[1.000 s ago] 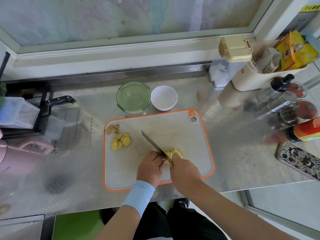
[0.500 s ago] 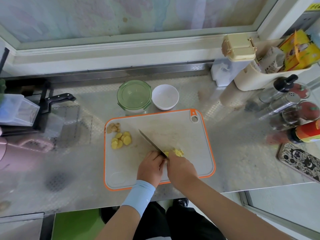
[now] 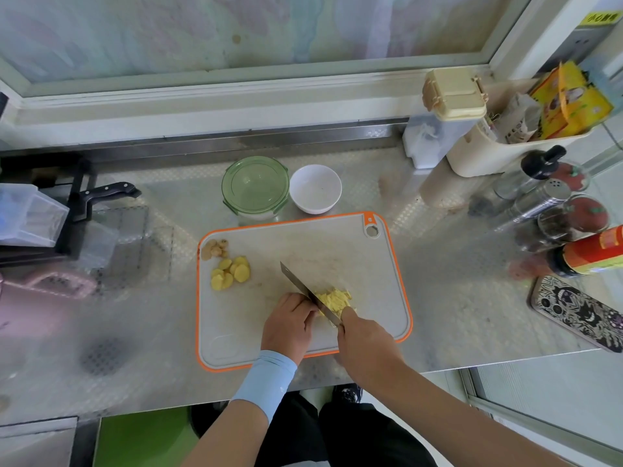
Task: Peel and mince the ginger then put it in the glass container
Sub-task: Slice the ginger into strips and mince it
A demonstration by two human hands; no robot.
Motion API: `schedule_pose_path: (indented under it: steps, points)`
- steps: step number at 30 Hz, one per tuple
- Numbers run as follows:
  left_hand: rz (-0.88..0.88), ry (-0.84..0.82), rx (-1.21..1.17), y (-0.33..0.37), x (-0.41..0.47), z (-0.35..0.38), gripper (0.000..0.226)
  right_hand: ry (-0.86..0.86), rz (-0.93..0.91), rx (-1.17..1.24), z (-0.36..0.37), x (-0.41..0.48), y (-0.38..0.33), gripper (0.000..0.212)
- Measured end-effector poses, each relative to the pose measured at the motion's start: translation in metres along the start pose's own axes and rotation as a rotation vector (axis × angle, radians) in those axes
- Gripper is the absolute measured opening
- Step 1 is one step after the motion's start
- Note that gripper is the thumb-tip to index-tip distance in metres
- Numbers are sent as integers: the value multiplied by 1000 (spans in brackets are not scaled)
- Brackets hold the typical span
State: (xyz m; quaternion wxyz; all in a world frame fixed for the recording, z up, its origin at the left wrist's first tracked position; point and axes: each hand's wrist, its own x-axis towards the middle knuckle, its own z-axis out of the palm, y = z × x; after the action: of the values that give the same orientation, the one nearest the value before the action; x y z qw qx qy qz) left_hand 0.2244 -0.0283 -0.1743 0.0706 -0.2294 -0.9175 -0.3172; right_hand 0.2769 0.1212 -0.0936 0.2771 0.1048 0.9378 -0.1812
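My right hand (image 3: 367, 345) is clenched round the knife (image 3: 300, 284), blade down in the cut ginger (image 3: 333, 298) on the board (image 3: 337, 244). Left hand (image 3: 290, 320) has its fingers curled onto that pile.

t-1.0 s → now: my R hand (image 3: 365, 345) nudges fwd at t-0.5, then drifts back toward me and a bit right over the cutting board (image 3: 387, 291). Knife (image 3: 303, 288) goes w/ it, so the tip sits nearer me than before; blade angle approx same. Ginger (image 3: 335, 298) on R side of blade: heap now wider, w/ more shreds showing. My head shifts slightly, so offsets are approx.
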Motion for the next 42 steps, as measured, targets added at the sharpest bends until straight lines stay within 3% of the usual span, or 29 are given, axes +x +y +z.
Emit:
schedule_pose_path:
  steps: [14, 19, 27, 42]
  points:
    - [-86, -24, -8, 5, 1, -3, 20, -19, 6, 75, -7, 34, -31, 19]
    - [-30, 2, -2, 3, 1, -3, 16, 15, -1, 75, -6, 21, -19, 9]
    - [-17, 10, -24, 0, -1, 0, 15, -30, 12, -30, 3, 6, -3, 12]
    - [31, -19, 2, -2, 0, -5, 18, -11, -8, 58, -4, 28, -26, 17]
